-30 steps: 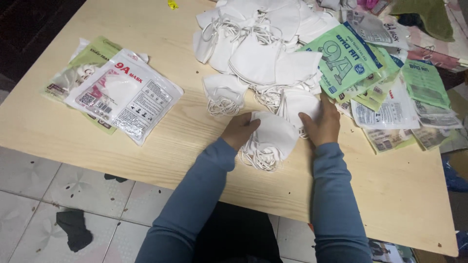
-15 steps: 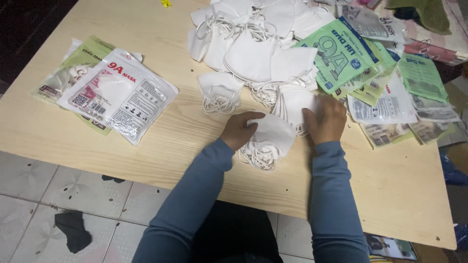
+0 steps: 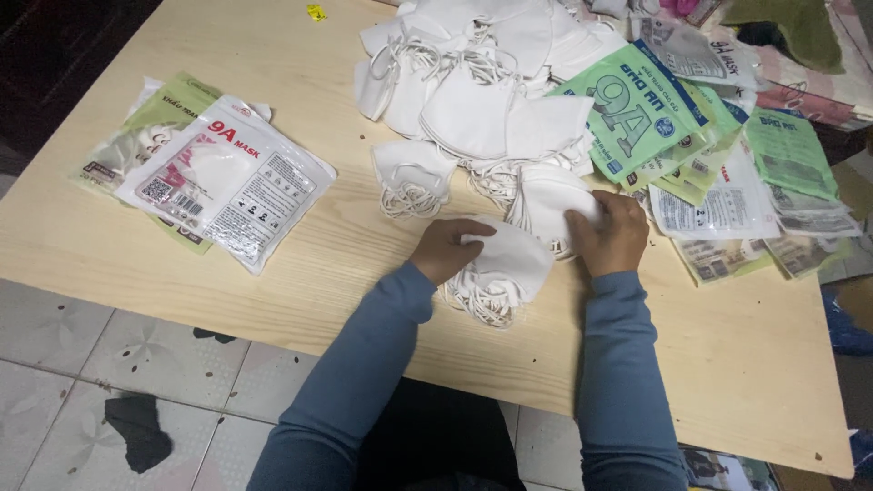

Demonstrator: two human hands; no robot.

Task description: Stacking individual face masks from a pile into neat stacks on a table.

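At the near middle of the pale wooden tabletop [image 3: 273, 300], the left hand [image 3: 447, 248] rests on a small stack of white fabric face masks [image 3: 502, 271], fingers together and pressed flat on top, apparently to keep the stack squared. The right hand [image 3: 611, 235] has its fingers curled onto a neighbouring white mask [image 3: 553, 195] at the edge of the loose white mask heap [image 3: 482, 82] beyond. Sealed clear mask packets [image 3: 227, 177] lie far left; green printed packets [image 3: 641, 109] lie right.

A home packing spot: wooden table [image 3: 273, 282], tiled floor [image 3: 82, 382], heaped face masks [image 3: 482, 100].
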